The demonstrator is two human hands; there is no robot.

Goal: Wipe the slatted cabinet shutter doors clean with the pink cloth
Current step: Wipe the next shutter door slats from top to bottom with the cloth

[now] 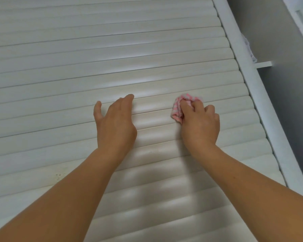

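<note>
Against the shutter door (112, 55), right of centre | pink cloth (178, 109) is bunched and pinched in the right hand (199, 123) grip | left hand (115, 123) is spread flat on slats | cloth judged soft, light; best held wadded.

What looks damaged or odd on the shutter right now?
A small cluster of dark specks marks a slat of the shutter low on the left, beside the left forearm. Otherwise the slats look straight and unbroken.
</note>
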